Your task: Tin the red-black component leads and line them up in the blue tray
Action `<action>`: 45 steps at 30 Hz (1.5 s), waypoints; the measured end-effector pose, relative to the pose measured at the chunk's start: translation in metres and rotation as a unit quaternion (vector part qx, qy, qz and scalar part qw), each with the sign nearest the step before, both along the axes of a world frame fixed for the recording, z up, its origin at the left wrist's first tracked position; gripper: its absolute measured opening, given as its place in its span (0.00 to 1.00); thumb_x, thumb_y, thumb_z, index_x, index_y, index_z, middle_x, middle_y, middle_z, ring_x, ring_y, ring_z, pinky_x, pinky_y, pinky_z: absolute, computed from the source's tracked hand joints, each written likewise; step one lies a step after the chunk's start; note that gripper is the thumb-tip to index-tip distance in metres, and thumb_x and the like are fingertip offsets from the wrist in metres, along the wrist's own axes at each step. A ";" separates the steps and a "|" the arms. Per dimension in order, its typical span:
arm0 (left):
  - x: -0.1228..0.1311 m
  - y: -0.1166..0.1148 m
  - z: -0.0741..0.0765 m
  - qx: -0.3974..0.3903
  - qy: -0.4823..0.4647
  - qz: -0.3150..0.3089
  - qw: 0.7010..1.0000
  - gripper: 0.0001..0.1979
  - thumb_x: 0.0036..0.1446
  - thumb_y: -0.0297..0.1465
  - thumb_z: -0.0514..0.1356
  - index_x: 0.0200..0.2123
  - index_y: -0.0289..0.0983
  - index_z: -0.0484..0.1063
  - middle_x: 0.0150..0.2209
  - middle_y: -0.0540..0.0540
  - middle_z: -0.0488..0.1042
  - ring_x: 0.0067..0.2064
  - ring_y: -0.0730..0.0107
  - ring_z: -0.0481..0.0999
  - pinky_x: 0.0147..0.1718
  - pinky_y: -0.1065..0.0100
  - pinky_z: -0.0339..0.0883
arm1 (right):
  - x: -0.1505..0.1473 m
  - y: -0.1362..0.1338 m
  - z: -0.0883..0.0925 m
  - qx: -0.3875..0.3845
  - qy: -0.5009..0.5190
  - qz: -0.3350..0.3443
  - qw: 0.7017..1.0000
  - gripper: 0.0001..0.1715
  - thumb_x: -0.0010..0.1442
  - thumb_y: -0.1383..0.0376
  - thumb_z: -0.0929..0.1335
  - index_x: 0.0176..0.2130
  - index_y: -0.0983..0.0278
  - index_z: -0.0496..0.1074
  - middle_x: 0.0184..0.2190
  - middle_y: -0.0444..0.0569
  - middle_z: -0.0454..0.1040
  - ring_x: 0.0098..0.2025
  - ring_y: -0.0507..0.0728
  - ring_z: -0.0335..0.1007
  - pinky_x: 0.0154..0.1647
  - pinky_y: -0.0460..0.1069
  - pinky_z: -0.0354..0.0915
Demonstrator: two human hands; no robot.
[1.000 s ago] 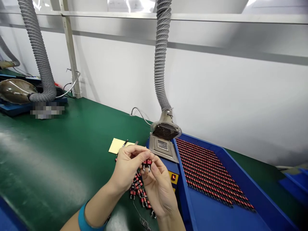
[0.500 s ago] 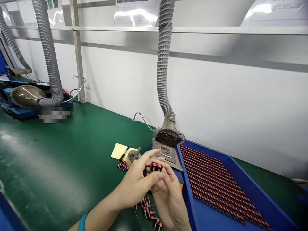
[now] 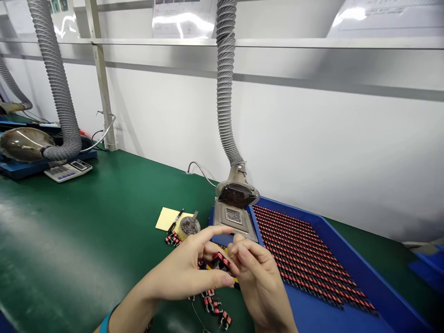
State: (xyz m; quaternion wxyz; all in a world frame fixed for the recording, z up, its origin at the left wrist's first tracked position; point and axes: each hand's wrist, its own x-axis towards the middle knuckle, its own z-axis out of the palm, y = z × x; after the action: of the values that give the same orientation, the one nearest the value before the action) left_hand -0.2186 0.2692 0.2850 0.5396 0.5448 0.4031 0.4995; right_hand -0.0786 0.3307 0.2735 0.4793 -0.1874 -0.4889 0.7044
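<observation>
My left hand is closed around a small red-and-black coil component, which sits between the thumb and fingers with the index finger stretched above. Just to its right, my right hand has thumb and fingertips pinched together close to the component; whatever is in that pinch is hidden or too small to make out. Several similar red-and-black coil components lie loose on the green bench below the hands. A second small cluster of coil components rests left of the hands.
A blue tray on the right holds many rows of the components. Behind my hands stands a metal-topped solder pot beneath a fume hood on a grey hose. Nearby are a round tin, yellow paper, a pen and a calculator.
My right hand has drawn away from the component to the right, its fingers now pinched. The component has turned and sits lower in my left hand. The camera view has shifted right.
</observation>
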 end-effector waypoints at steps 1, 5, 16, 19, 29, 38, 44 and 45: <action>-0.001 -0.001 0.001 -0.001 0.007 -0.004 1.000 0.33 0.49 0.26 0.65 0.58 0.44 0.60 0.37 0.48 0.77 0.41 0.68 0.76 0.42 0.67 0.68 | 0.001 0.001 0.001 -0.021 0.020 -0.014 0.999 0.12 0.51 0.60 0.73 0.22 0.64 0.73 0.18 0.40 0.58 0.19 0.47 0.53 0.20 0.43 0.57; -0.003 -0.002 0.001 0.009 0.005 -0.009 1.000 0.33 0.50 0.28 0.66 0.58 0.46 0.59 0.38 0.48 0.77 0.40 0.69 0.77 0.42 0.66 0.70 | 0.012 0.005 0.001 0.007 0.015 -0.043 0.999 0.11 0.53 0.59 0.72 0.26 0.63 0.74 0.19 0.41 0.61 0.21 0.49 0.58 0.23 0.44 0.60; 0.002 -0.004 0.001 0.024 -0.006 0.007 1.000 0.30 0.50 0.23 0.64 0.55 0.44 0.62 0.36 0.51 0.76 0.41 0.72 0.76 0.43 0.70 0.68 | 0.008 0.001 -0.007 0.112 -0.075 -0.008 0.991 0.09 0.56 0.61 0.71 0.26 0.62 0.75 0.21 0.40 0.63 0.22 0.47 0.57 0.24 0.42 0.57; 0.003 -0.003 0.002 0.035 0.005 0.010 0.999 0.29 0.50 0.22 0.64 0.55 0.42 0.62 0.37 0.50 0.76 0.41 0.72 0.75 0.43 0.70 0.68 | 0.005 0.001 -0.007 0.107 -0.065 -0.006 0.992 0.10 0.56 0.61 0.71 0.26 0.62 0.74 0.21 0.40 0.62 0.22 0.47 0.56 0.24 0.42 0.57; 0.006 0.000 -0.004 0.063 -0.055 0.020 0.996 0.20 0.53 0.21 0.56 0.50 0.38 0.64 0.32 0.51 0.70 0.34 0.77 0.70 0.36 0.73 0.64 | 0.002 -0.002 -0.012 0.158 -0.084 -0.072 0.981 0.11 0.59 0.63 0.68 0.26 0.62 0.72 0.21 0.42 0.65 0.24 0.49 0.61 0.26 0.43 0.61; 0.005 0.002 0.000 0.072 0.046 0.111 0.990 0.05 0.61 0.32 0.54 0.36 0.37 0.67 0.30 0.54 0.64 0.33 0.78 0.62 0.33 0.75 0.56 | -0.004 -0.007 -0.012 0.267 -0.132 -0.183 0.937 0.05 0.57 0.67 0.69 0.31 0.59 0.76 0.22 0.41 0.68 0.25 0.48 0.64 0.25 0.40 0.62; 0.002 0.002 0.003 0.080 0.075 0.124 0.986 0.07 0.60 0.30 0.55 0.30 0.36 0.68 0.27 0.54 0.66 0.31 0.78 0.64 0.32 0.75 0.57 | -0.007 -0.005 -0.012 0.256 -0.133 -0.205 0.935 0.04 0.55 0.67 0.70 0.29 0.58 0.75 0.23 0.41 0.69 0.25 0.48 0.64 0.25 0.39 0.62; 0.001 0.001 0.004 0.082 0.076 0.126 0.986 0.07 0.60 0.30 0.55 0.30 0.35 0.68 0.27 0.54 0.66 0.31 0.77 0.64 0.32 0.75 0.57 | -0.007 -0.005 -0.013 0.251 -0.131 -0.201 0.938 0.04 0.55 0.67 0.71 0.28 0.59 0.75 0.22 0.41 0.69 0.25 0.48 0.64 0.24 0.40 0.61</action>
State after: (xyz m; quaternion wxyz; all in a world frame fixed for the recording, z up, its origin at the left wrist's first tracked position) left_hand -0.2173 0.2706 0.2890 0.3936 0.5683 0.4658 0.5523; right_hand -0.0856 0.3259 0.2607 0.5740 -0.2465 -0.6603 0.4168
